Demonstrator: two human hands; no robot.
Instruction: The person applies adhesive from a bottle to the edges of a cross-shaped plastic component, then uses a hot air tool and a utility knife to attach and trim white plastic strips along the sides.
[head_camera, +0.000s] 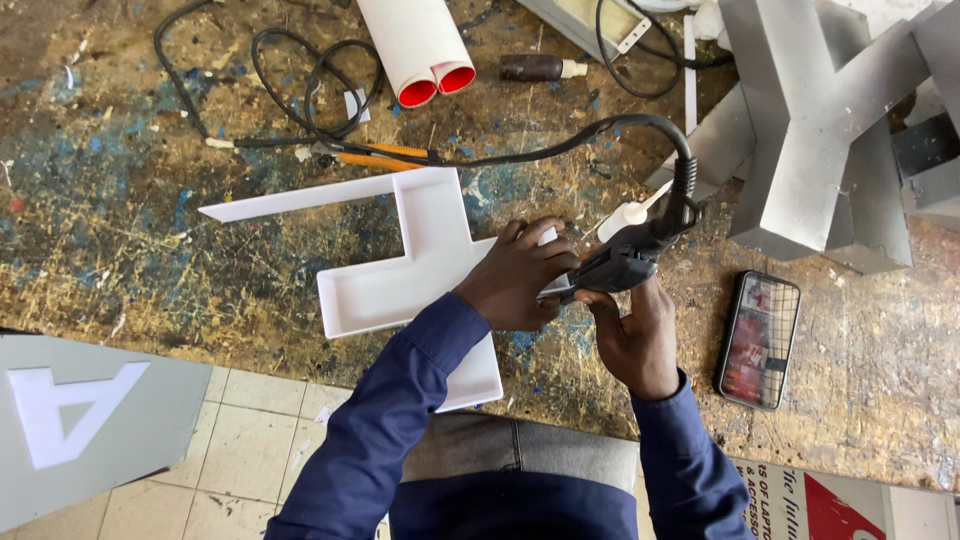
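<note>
A white plastic channel-letter tray (420, 250) with raised edges lies on the paint-stained workbench (150, 220). My left hand (515, 275) rests on its right end and presses it down. My right hand (635, 335) grips a dark corded hand tool (625, 260), whose tip meets the tray's edge beside my left fingers. The tool's black cable (600, 125) arcs up and left across the bench. A small white bottle (628, 215) stands just behind the tool.
A phone (759, 340) lies right of my hands. A large grey metal letter (830, 130) stands at the back right. A white roll with red inside (425, 50), an orange-handled tool (385, 155) and coiled cables lie behind. A grey panel with a white letter (80, 410) sits lower left.
</note>
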